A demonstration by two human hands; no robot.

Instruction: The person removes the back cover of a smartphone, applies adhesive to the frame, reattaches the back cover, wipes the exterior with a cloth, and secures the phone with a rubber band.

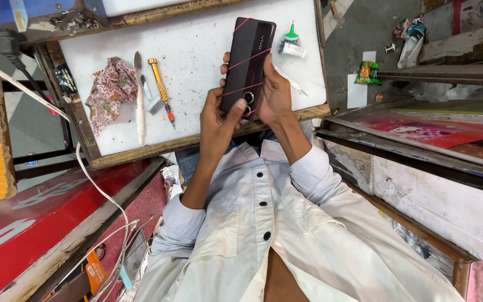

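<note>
**Phone held in both hands over the white bench**

Phone [248,61], a slim dark slab with a glossy back and rounded corners, sits back-up in both hands just above the near edge of the bench [208,50]. Three thin pink bands cross its back at slants, and round camera lenses sit near its lower end. The left hand [217,120] closes around the lower left edge, its thumb laid flat on the back close to the lenses. The right hand [275,92] cups the right side from beneath, fingers curled behind the body, so the phone is gripped firmly between the two.

The bench is a flat white board, scuffed and speckled, framed in rough worn wood. On it, well to the left of the phone, lies a crumpled floral cloth [110,89], soft and wrinkled. Just beside the cloth rests a long pale tool [140,109] with a narrow blade, then a small metal piece [153,103], then a screwdriver [160,84] with a ribbed brass handle and a thin steel shaft. Near the phone's top right stands a small tube [292,42] with a green pointed cap. The person wears a cream button-up shirt [264,235] with dark round buttons.
</note>
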